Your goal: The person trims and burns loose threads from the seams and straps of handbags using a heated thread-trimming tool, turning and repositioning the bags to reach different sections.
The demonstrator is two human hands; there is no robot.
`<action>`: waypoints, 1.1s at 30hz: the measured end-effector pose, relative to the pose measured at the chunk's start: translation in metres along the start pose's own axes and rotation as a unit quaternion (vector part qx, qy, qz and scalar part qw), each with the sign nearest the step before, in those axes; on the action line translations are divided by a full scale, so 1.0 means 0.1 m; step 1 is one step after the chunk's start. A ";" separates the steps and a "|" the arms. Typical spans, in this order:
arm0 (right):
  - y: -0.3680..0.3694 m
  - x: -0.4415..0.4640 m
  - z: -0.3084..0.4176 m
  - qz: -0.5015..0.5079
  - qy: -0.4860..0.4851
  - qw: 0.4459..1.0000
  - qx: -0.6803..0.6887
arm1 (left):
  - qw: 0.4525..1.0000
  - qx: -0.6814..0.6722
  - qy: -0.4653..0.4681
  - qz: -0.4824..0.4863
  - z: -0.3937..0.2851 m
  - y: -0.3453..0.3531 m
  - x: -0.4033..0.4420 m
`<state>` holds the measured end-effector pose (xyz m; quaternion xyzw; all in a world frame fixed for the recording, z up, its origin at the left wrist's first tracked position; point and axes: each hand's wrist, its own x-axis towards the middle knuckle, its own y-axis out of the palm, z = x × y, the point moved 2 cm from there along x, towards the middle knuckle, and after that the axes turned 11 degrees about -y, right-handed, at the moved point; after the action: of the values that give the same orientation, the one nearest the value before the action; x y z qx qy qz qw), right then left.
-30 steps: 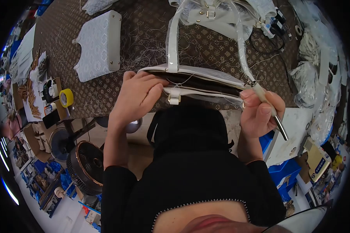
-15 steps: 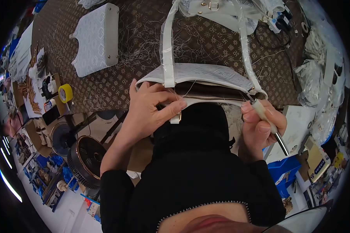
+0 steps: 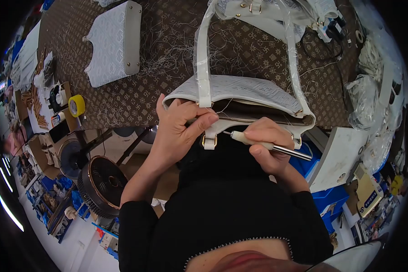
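Observation:
A white patterned handbag with plastic-wrapped handles lies at the table's near edge, its zipped mouth gaping toward me. My left hand pinches the bag's near rim beside the left handle base, thumb on top and fingers partly inside. In my right hand is an awl with a pale grip and shiny metal end. Its thin tip points left, close to the near rim by the strap buckle; whether it touches the bag I cannot tell. A loose thread curls up by my left thumb.
Behind the bag, loose threads litter the brown patterned table. Another white bag piece lies back left, with yellow tape at the left edge. Cables and hardware sit back right. A fan stands low on the left.
My right hand has brought the awl left from the bag's right corner to the near rim by my left thumb. The bag and left hand have shifted slightly right in view.

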<state>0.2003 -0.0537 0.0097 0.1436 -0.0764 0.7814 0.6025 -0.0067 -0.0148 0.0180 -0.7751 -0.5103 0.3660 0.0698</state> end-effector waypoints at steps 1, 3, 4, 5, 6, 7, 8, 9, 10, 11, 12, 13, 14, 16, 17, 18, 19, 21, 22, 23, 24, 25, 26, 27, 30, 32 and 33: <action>-0.01 -0.01 -0.03 -0.014 0.035 0.999 -0.008 | 1.000 0.006 0.000 -0.003 0.00 0.00 -0.01; 0.00 -0.05 -0.09 -0.020 0.056 0.998 -0.006 | 1.000 0.011 0.008 -0.007 -0.01 0.00 -0.01; 0.01 -0.06 -0.12 -0.013 0.037 0.999 -0.004 | 1.000 0.017 0.018 -0.011 -0.02 0.00 -0.02; 0.01 -0.07 -0.15 -0.006 0.019 1.000 -0.002 | 1.000 0.016 0.017 -0.012 -0.02 0.01 -0.02; 0.01 -0.07 -0.17 -0.005 0.019 1.000 -0.002 | 0.999 0.017 0.025 -0.018 -0.01 0.01 -0.02; 0.01 -0.06 -0.18 0.006 0.007 1.000 -0.005 | 0.999 0.017 0.033 -0.026 -0.01 0.02 -0.02; 0.01 -0.05 -0.19 0.017 -0.005 1.000 -0.009 | 0.999 0.017 0.033 -0.027 -0.02 0.02 -0.02; 0.02 -0.04 -0.20 0.018 -0.005 1.000 -0.008 | 0.999 0.017 0.035 -0.030 -0.02 0.02 -0.02; 0.02 -0.03 -0.21 0.013 -0.009 1.000 -0.005 | 0.999 0.018 0.038 -0.033 -0.02 0.02 -0.03; 0.02 -0.02 -0.21 0.008 -0.012 1.000 -0.001 | 0.999 0.017 0.037 -0.034 -0.02 0.03 -0.03; 0.02 -0.02 -0.21 0.009 -0.012 1.000 -0.001 | 0.998 0.025 0.046 -0.042 -0.01 0.03 -0.03; 0.02 -0.02 -0.21 0.010 -0.015 1.000 -0.007 | 0.997 0.034 0.055 -0.050 -0.02 0.04 -0.03; 0.02 -0.01 -0.21 0.011 -0.018 1.000 -0.013 | 0.997 0.033 0.055 -0.050 -0.02 0.04 -0.03; 0.03 -0.01 -0.21 0.012 -0.018 1.000 -0.015 | 0.996 0.042 0.058 -0.056 -0.02 0.05 -0.04; 0.03 -0.02 -0.21 0.012 -0.018 1.000 -0.017 | 0.996 0.042 0.057 -0.056 -0.01 0.05 -0.04; 0.03 -0.02 -0.21 0.013 -0.018 1.000 -0.017 | 0.996 0.040 0.059 -0.057 -0.01 0.05 -0.04; 0.03 -0.01 -0.22 0.015 -0.023 0.999 -0.025 | 0.996 0.038 0.061 -0.057 0.00 0.05 -0.04; 0.03 -0.01 -0.22 0.019 -0.028 0.999 -0.031 | 0.996 0.038 0.062 -0.060 0.00 0.05 -0.03; 0.03 -0.02 -0.22 0.017 -0.027 0.999 -0.031 | 0.995 0.038 0.063 -0.062 0.00 0.06 -0.03; 0.03 -0.02 -0.22 0.015 -0.027 0.999 -0.030 | 0.995 0.037 0.063 -0.062 0.00 0.06 -0.03; 0.03 -0.01 -0.21 0.015 -0.027 0.999 -0.030 | 0.995 0.037 0.064 -0.063 0.01 0.05 -0.03; 0.03 -0.01 -0.21 0.015 -0.026 0.999 -0.031 | 0.995 0.036 0.065 -0.063 0.01 0.05 -0.04; 0.04 -0.01 -0.21 0.015 -0.024 0.999 -0.032 | 0.995 0.036 0.065 -0.063 0.01 0.05 -0.04; 0.04 -0.01 -0.21 0.016 -0.024 0.999 -0.032 | 0.995 0.037 0.065 -0.060 0.00 0.05 -0.04; 0.04 -0.02 -0.22 0.004 -0.030 0.999 -0.030 | 0.996 0.036 0.064 -0.056 0.00 0.04 -0.04; 0.04 -0.02 -0.22 0.007 -0.034 0.999 -0.034 | 0.996 0.035 0.063 -0.055 -0.01 0.04 -0.04; 0.04 -0.02 -0.22 0.007 -0.034 0.999 -0.034 | 0.996 0.033 0.061 -0.055 -0.01 0.04 -0.04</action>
<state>0.1941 -0.0504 -0.0113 0.1488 -0.1247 0.7771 0.5987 -0.0038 -0.0197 0.0183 -0.7641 -0.5344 0.3301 0.1469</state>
